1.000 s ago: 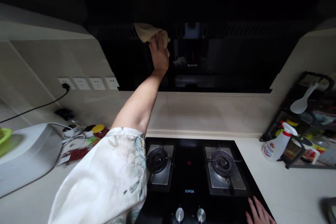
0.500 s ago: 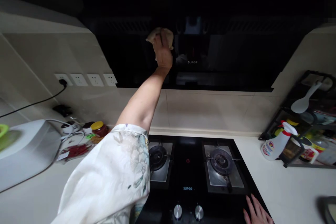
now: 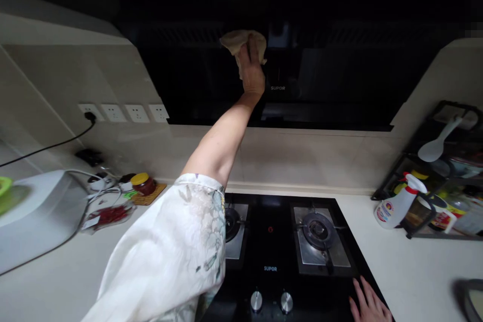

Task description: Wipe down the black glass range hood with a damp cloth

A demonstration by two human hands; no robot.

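Head view: our left hand [image 3: 252,71] grips a beige cloth [image 3: 241,40] against the range hood [image 3: 320,75]; right hand [image 3: 368,304] lies flat, open, on the gas hob [image 3: 269,251].

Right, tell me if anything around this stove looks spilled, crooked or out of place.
Nothing stands out. The left hand presses a cloth to the dark hood, the right hand rests flat on the stove edge, and the spray bottle stands upright on the counter.

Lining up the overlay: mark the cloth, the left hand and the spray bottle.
cloth [image 3: 241,40], head view, bunched middle.
left hand [image 3: 252,73], head view, back of hand.
spray bottle [image 3: 394,208], head view, white body.
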